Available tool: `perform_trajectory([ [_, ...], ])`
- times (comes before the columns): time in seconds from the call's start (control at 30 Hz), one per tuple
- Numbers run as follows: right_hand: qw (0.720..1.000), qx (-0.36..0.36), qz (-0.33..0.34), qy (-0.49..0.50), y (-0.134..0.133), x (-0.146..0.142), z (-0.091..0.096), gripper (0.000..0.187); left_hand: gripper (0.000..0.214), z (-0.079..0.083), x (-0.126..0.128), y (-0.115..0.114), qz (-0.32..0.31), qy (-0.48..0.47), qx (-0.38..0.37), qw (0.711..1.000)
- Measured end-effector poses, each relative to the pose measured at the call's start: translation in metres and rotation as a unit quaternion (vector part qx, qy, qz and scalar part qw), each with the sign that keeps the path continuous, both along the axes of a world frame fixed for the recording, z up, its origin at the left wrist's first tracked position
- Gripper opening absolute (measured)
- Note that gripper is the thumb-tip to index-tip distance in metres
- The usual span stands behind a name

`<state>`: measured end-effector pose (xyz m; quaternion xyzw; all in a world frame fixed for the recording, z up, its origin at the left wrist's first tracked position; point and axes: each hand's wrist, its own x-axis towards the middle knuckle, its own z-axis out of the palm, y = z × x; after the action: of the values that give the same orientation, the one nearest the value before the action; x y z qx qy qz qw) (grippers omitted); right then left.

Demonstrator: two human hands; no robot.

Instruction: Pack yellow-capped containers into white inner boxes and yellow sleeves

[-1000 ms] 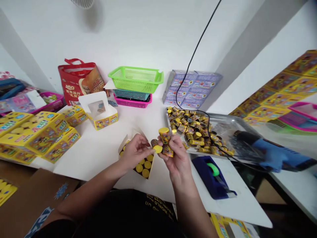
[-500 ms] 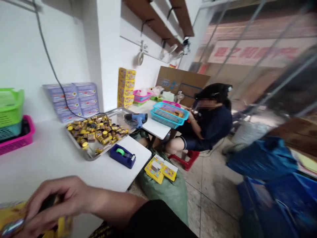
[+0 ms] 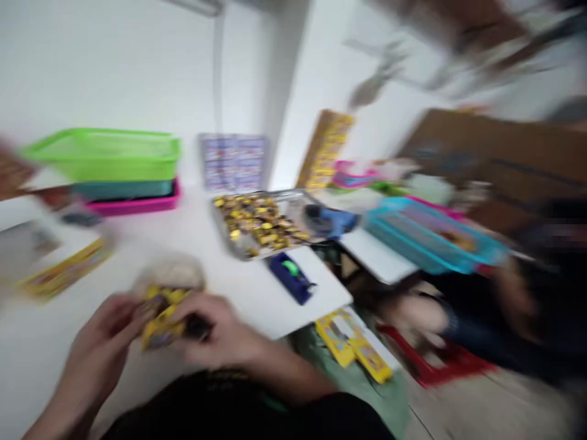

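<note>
- We see the yellow box (image 3: 161, 333) low on our left, between our two hands and over the tabletop (image 3: 238, 293); blur keeps us from telling whether it rests there or is lifted.
- Its open top faces up, showing yellow-capped tubs (image 3: 177, 294), with a pale flap (image 3: 177, 269) on the far side. We cannot tell which way its long axis runs.
- The box lies just right of our left fingers and just left of our right fingers; neither hand is clearly nearer.
- Our left hand (image 3: 107, 336) has its fingers bunched at the box's left side; their grip is too smeared to tell.
- Our right hand (image 3: 217, 330) reaches over the right side, fingers curled around a dark piece (image 3: 198, 327) too blurred to name or give an axis.
- Farther right we have the tape dispenser (image 3: 291, 278) and, behind it, the metal tray (image 3: 241, 247) with its tub pile (image 3: 261, 223).
- Stacked baskets (image 3: 114, 156) stand behind the box, toward the wall.
</note>
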<state>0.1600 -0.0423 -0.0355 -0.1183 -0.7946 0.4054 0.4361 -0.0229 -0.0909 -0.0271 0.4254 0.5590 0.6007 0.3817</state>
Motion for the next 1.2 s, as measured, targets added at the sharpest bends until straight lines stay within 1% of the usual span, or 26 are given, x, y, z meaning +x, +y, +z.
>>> perform_trajectory([
  [0.03,0.999,-0.035,-0.035,0.013,0.005,0.003,-0.001,0.021,0.04,0.001,-0.015,-0.008,0.032,0.008,0.005,0.999],
  [0.07,0.996,-0.05,-0.068,0.003,0.011,0.002,-0.004,0.017,0.04,0.0,-0.028,-0.011,0.049,0.029,0.016,0.998],
  [0.1,0.994,-0.037,-0.106,-0.014,0.018,-0.002,-0.009,0.017,0.039,-0.001,-0.042,-0.01,0.054,0.065,0.03,0.996],
  [0.13,0.989,-0.016,-0.135,-0.05,0.023,-0.009,-0.013,0.016,0.038,-0.003,-0.054,-0.006,0.046,0.112,0.04,0.992],
  [0.2,0.975,0.038,-0.176,-0.126,0.028,-0.023,-0.019,0.015,0.025,-0.008,-0.074,0.006,0.027,0.233,0.062,0.97],
  [0.27,0.961,0.075,-0.191,-0.184,0.027,-0.035,-0.02,0.018,0.014,-0.01,-0.083,0.017,-0.014,0.324,0.067,0.944],
  [0.3,0.958,0.084,-0.194,-0.194,0.026,-0.039,-0.019,0.019,0.013,-0.01,-0.084,0.022,-0.033,0.356,0.067,0.932],
  [0.37,0.961,0.076,-0.198,-0.175,0.026,-0.045,-0.018,0.019,0.015,-0.009,-0.082,0.028,-0.055,0.402,0.065,0.912],
  [0.43,0.97,0.022,-0.21,-0.122,0.026,-0.048,-0.018,0.017,0.016,-0.008,-0.08,0.032,-0.073,0.449,0.062,0.889],
  [0.5,0.972,-0.064,-0.218,-0.065,0.025,-0.047,-0.018,0.018,0.018,-0.007,-0.08,0.036,-0.098,0.501,0.054,0.858],
  [0.6,0.96,-0.191,-0.204,0.019,0.023,-0.04,-0.018,0.026,0.018,-0.004,-0.079,0.042,-0.128,0.573,0.038,0.809],
  [0.7,0.94,-0.284,-0.158,0.102,0.023,-0.032,-0.016,0.028,0.016,-0.002,-0.077,0.049,-0.142,0.621,0.02,0.77],
  [0.8,0.923,-0.335,-0.127,0.143,0.025,-0.027,-0.015,0.026,0.012,0.0,-0.076,0.057,-0.152,0.653,0.003,0.742],
  [0.9,0.914,-0.355,-0.12,0.156,0.027,-0.025,-0.015,0.024,0.01,0.002,-0.075,0.062,-0.157,0.683,-0.008,0.713],
  [0.93,0.913,-0.359,-0.118,0.156,0.027,-0.025,-0.015,0.023,0.011,0.003,-0.074,0.061,-0.15,0.688,-0.012,0.71],
  [0.97,0.911,-0.363,-0.117,0.157,0.027,-0.025,-0.015,0.023,0.01,0.005,-0.073,0.06,-0.138,0.687,-0.014,0.713],
  [1.0,0.909,-0.368,-0.115,0.156,0.026,-0.026,-0.015,0.023,0.009,0.008,-0.071,0.056,-0.122,0.676,-0.012,0.727],
  [1.03,0.907,-0.375,-0.113,0.155,0.025,-0.027,-0.014,0.024,0.008,0.012,-0.069,0.051,-0.108,0.652,-0.003,0.75],
  [1.07,0.903,-0.385,-0.11,0.154,0.024,-0.029,-0.013,0.025,0.01,0.016,-0.067,0.045,-0.104,0.612,0.014,0.784],
  [1.1,0.9,-0.395,-0.105,0.153,0.022,-0.031,-0.012,0.026,0.017,0.02,-0.064,0.038,-0.116,0.556,0.035,0.822],
  [1.13,0.896,-0.407,-0.098,0.149,0.021,-0.034,-0.01,0.028,0.027,0.024,-0.062,0.031,-0.144,0.486,0.058,0.86],
  [1.17,0.893,-0.417,-0.089,0.142,0.019,-0.037,-0.008,0.029,0.036,0.028,-0.06,0.025,-0.177,0.414,0.076,0.89],
  [1.2,0.892,-0.424,-0.079,0.132,0.018,-0.04,-0.006,0.029,0.04,0.032,-0.058,0.019,-0.203,0.349,0.084,0.911],
])
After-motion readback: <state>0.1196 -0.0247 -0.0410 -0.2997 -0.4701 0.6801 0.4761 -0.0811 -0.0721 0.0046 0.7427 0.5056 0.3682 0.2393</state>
